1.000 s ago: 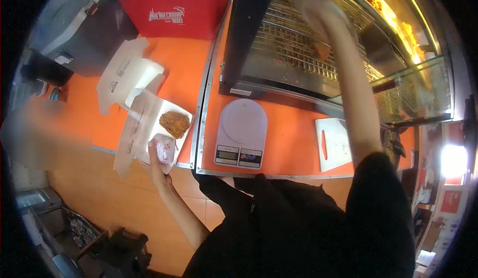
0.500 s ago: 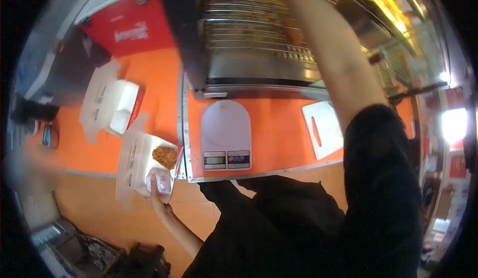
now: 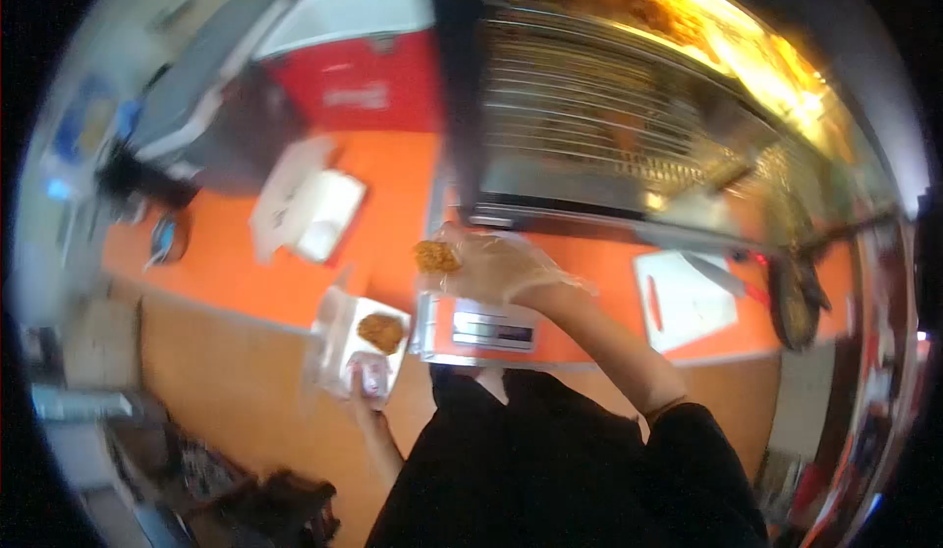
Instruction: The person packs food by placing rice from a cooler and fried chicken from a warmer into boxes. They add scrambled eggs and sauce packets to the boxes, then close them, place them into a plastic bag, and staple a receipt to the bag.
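My left hand [image 3: 366,414] grips the near end of an open takeaway box [image 3: 396,371], its thumb over a paper-wrapped item [image 3: 371,372]. A piece of fried chicken [image 3: 381,333] lies in the box beside that item. My right hand [image 3: 486,263], in a clear plastic glove, is closed on another fried piece [image 3: 433,256], probably chicken. It is held above the kitchen scale [image 3: 494,328], up and to the right of the box. The hand and glove cover much of the scale.
Behind the scale stands a lit display warmer [image 3: 570,106] with wire racks. A white cutting board [image 3: 688,302] with a knife [image 3: 714,275] lies to the right. Another open takeaway box [image 3: 332,216] sits on the orange counter [image 3: 226,253], before a red box [image 3: 359,86].
My right hand has come out of the warmer, down and left, with the fried piece now visible in it. My left hand still holds the box. The view has shifted.
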### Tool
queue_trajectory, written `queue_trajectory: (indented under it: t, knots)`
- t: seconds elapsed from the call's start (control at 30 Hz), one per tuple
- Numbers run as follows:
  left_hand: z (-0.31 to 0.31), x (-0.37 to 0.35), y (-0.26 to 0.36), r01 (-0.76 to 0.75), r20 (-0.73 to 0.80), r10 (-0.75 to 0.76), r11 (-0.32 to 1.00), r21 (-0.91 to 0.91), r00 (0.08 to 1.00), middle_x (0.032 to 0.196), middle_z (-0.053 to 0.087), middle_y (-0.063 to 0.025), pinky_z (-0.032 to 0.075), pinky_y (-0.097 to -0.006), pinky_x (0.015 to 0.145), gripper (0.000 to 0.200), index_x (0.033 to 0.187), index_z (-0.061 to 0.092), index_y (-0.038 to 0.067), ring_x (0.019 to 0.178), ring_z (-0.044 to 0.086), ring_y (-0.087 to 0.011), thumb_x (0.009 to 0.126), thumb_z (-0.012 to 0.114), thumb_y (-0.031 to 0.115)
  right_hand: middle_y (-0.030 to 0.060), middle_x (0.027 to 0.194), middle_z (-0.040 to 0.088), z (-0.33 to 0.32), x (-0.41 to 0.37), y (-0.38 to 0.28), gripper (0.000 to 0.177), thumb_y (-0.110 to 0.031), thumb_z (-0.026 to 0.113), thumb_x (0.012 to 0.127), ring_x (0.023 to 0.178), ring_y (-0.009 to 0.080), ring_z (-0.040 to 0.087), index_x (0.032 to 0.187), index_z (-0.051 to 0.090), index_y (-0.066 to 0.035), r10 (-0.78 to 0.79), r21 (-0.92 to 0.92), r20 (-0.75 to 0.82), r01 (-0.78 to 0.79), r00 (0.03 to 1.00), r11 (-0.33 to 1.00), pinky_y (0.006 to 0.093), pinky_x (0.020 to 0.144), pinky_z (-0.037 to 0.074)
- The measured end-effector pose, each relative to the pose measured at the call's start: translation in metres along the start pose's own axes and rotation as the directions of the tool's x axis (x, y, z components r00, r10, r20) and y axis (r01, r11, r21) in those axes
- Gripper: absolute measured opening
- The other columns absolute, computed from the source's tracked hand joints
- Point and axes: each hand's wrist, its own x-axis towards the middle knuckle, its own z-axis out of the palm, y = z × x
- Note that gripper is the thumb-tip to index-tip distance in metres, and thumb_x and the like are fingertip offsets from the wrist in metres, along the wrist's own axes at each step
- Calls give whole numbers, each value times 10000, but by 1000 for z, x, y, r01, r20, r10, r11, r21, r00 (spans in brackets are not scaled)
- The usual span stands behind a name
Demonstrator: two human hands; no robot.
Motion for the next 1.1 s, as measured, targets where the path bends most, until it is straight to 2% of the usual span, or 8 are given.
queue_trajectory:
  t: [0.13, 0.23, 0.4, 0.43, 0.6, 0.73, 0.83, 1.1]
  knots:
    - [8, -2, -4, -310, -163, 311, 950, 29, 936, 1338, 512, -106, 535, -361, 876, 762, 1428, 361, 52, 1174, 534, -215, 803, 794, 99, 236, 1039, 669, 66, 138, -13, 562, -521, 632, 817, 941, 412, 661, 1137, 542, -66, 24, 47, -9, -24, 1000, 999, 518, 825, 500]
    - [50, -30, 20, -328, -239, 325, 944, 29, 915, 1297, 530, -116, 539, -365, 874, 741, 1391, 384, 44, 1128, 563, -229, 785, 808, 92, 199, 1033, 670, 127, 279, 36, 431, -470, 547, 886, 930, 418, 654, 1048, 617, -77, -294, -217, -228, 246, 928, 945, 517, 781, 517]
    - [32, -25, 27, -309, -384, 351, 936, 170, 854, 1166, 591, -150, 572, -378, 818, 718, 1280, 435, 20, 1013, 627, -240, 708, 865, 82, 174, 996, 682, 191, 347, 66, 402, -472, 545, 887, 939, 343, 665, 1053, 664, -126, -170, -548, -339, -47, 925, 835, 498, 810, 529]
    - [35, -33, 41, -326, -393, 360, 933, 153, 846, 1143, 601, -146, 574, -381, 820, 721, 1272, 436, 22, 1013, 632, -241, 701, 872, 91, 210, 1095, 649, 180, 340, 65, 469, -475, 565, 861, 1026, 361, 640, 1115, 647, -89, -146, -594, 1, 118, 989, 796, 504, 881, 508]
    - [47, -18, 94, -242, -374, 311, 945, 220, 874, 1129, 614, -139, 574, -362, 823, 737, 1265, 426, 56, 1028, 639, -220, 698, 889, 143, 201, 1104, 655, 117, 322, 24, 573, -521, 659, 782, 1027, 358, 639, 1109, 628, -52, 166, -380, -282, -269, 945, 885, 480, 873, 506]
    - [45, 6, 117, -165, -354, 233, 963, 212, 906, 1125, 616, -130, 573, -358, 826, 739, 1256, 422, 61, 1004, 648, -208, 693, 894, 148, 190, 1106, 652, 101, 364, 56, 473, -443, 606, 868, 1025, 345, 634, 1112, 622, -38, 81, -504, -21, -80, 997, 860, 441, 859, 510]
    - [48, 6, 141, -181, -318, 256, 952, 247, 913, 1115, 625, -121, 573, -362, 830, 737, 1255, 420, 58, 997, 653, -212, 694, 891, 136, 188, 1036, 654, 144, 435, 162, 347, -314, 539, 933, 992, 336, 638, 1076, 622, -9, -191, -278, 112, 216, 975, 936, 437, 851, 517]
    - [-16, 20, 127, -180, -414, 341, 907, 380, 844, 1209, 620, -126, 552, -348, 879, 902, 1342, 412, 36, 1050, 639, -206, 640, 922, 283, 217, 1002, 661, 126, 265, 188, 300, -181, 441, 992, 991, 353, 637, 1064, 639, 32, -167, 233, -203, 214, 965, 949, 440, 854, 519]
